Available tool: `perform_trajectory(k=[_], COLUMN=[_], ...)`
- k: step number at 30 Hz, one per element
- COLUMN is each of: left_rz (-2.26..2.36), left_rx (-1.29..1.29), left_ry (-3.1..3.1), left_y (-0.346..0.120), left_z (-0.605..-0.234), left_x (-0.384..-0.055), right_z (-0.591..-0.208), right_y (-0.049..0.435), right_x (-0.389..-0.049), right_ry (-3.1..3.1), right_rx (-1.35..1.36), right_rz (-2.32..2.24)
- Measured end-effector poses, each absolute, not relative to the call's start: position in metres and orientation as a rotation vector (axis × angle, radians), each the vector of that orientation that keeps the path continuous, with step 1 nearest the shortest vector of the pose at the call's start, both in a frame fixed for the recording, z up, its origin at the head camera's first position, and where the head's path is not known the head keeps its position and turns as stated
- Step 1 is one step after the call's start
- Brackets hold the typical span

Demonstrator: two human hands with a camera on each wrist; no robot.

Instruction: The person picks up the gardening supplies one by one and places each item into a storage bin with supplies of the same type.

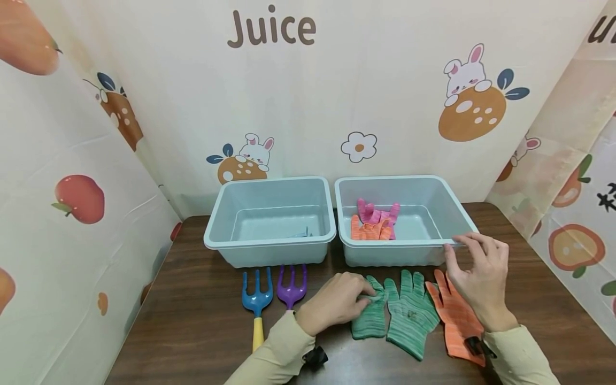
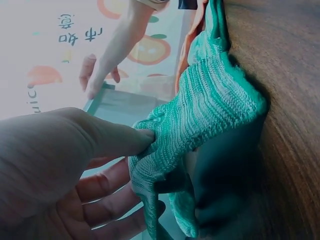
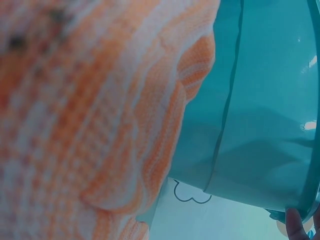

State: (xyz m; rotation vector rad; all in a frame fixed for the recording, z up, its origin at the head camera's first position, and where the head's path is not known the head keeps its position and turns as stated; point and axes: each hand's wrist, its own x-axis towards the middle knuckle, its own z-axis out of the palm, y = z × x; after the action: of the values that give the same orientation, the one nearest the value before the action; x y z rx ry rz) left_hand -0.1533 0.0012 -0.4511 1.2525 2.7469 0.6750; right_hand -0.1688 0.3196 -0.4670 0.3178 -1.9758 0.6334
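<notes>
From where I stand, the green glove [image 1: 369, 323] lies just to the right of the left hand [image 1: 337, 299], right at its fingertips, on the wooden worktop [image 1: 192, 321] in front of the right bin [image 1: 390, 254]. Its long axis runs front to back: cuff toward the worktop's near edge, finger end toward the bin's front wall, which stands just beyond. That lie, with the rim above and behind it, looks to me like what matters most.

The left hand is plainly the nearer, pinching the cloth between thumb and fingers at the finger end. The right hand [image 1: 481, 272] is farther off, thumb and fingers pinching the bin's front right corner; a second green glove [image 1: 411, 315] and an orange glove [image 1: 457, 321] lie on that side.

The green glove is a soft ribbed knit, streaked with paler green, bunched where it is gripped; in the left wrist view, part of it arches off the wood over dark shadow.
</notes>
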Motion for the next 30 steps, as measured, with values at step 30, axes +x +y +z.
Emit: perform_trajectory(k=[30], left_rz=[0.805], left_rx=[1.182], left_ry=[2.722], left_y=[-0.006], left_z=[-0.438], left_x=[-0.156], right_z=[-0.466], right_y=[0.318], right_x=[-0.168], right_ry=[-1.970], right_rx=[0.316], right_rz=[0.639])
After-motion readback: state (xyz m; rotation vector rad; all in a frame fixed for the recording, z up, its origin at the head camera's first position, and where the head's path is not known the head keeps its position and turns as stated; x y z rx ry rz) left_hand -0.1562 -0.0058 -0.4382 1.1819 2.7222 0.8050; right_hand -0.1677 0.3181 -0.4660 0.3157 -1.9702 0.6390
